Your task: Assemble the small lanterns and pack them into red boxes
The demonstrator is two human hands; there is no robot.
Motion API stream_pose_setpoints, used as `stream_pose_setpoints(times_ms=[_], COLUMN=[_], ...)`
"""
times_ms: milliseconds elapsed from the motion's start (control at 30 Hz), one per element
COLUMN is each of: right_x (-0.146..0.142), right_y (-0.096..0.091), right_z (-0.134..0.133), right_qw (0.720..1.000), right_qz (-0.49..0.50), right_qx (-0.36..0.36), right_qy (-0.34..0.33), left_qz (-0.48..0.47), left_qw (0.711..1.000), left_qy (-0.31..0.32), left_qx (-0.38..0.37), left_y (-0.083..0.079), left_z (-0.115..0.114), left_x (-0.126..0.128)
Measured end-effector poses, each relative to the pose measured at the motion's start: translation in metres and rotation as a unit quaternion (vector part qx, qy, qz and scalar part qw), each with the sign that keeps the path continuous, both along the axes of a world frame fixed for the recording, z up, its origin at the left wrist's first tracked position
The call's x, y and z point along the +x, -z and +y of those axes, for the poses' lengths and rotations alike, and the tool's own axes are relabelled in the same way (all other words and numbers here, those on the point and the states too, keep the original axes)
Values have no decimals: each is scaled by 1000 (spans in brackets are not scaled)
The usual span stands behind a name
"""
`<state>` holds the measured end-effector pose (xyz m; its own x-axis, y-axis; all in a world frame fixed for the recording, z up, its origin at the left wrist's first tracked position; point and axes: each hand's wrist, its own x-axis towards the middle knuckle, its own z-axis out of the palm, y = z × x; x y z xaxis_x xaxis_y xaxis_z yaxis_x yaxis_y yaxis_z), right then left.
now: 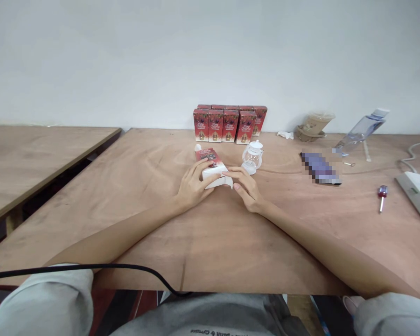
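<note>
A red and white carton (210, 157) lies tilted on the wooden table, with white end flaps unfolded on the side facing me. My left hand (193, 186) is closed round its left side, fingers over the top and thumb along the near end. At the near right corner, my right hand (246, 185) pinches a white flap between its fingers and thumb. Just beyond the right hand stands a small white lantern (254, 158) with clear sides, upright and apart from both hands. Whether anything is inside the carton I cannot see.
Several closed red boxes (215, 126) stand in rows by the wall. Rightward are a drink cup in a holder (313, 127), a leaning clear bottle (364, 128), a phone (320, 168), a screwdriver (381, 198) and a white device (418, 193). A black cable (126, 266) crosses near my body.
</note>
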<state>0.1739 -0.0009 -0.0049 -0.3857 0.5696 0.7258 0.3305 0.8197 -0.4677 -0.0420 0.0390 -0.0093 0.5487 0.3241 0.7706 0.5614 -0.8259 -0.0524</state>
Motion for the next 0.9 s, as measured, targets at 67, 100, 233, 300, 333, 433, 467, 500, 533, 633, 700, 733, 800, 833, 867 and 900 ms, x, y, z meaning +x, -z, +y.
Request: stream_pose_setpoints(times_ms=[67,100,233,300,333,433,467,500,533,633,700,733,800,833,867,900], right_x=[-1,-2,-7,-9,-9,-10,-11,-11,-12,-14,-15,-16,-17,-18,-19,-20], right_y=[1,1,3,2,2,1,0,0,0,0,1,1,3,4,5,6], right_z=[1,2,2,2,2,0,-1,-1,-2,-3,-3,-3,-2,-2,-2,-2], right_qw=[1000,1000,998,997,997,997,997,997,996,995,995,994,992,991,990,988], right_qz=[10,13,30,32,31,28,30,34,39,54,68,76,93,102,112,123], right_qx=[8,15,28,33,35,27,16,6,-1,-16,-26,-32,-48,-56,-65,-75], right_qy=[12,18,37,56,64,69,70,72,77,80,72,68,64,63,62,59], left_qz=[-1,-2,3,12,18,31,31,28,24,10,11,15,19,19,18,17], left_qw=[1000,1000,1000,1000,1000,999,999,999,999,999,999,999,999,999,999,999], left_qy=[6,6,2,2,1,-1,2,7,12,28,30,30,33,36,39,41], left_qx=[6,11,5,3,8,29,32,32,28,12,13,16,26,30,31,31], left_y=[0,0,0,0,0,-1,-1,-1,-2,-2,-3,-3,-3,-3,-3,-2], left_z=[0,0,0,-1,-1,-2,-3,-3,-3,-4,-5,-5,-5,-4,-4,-4], left_x=[0,0,1,1,1,2,3,3,3,4,4,4,4,4,4,4])
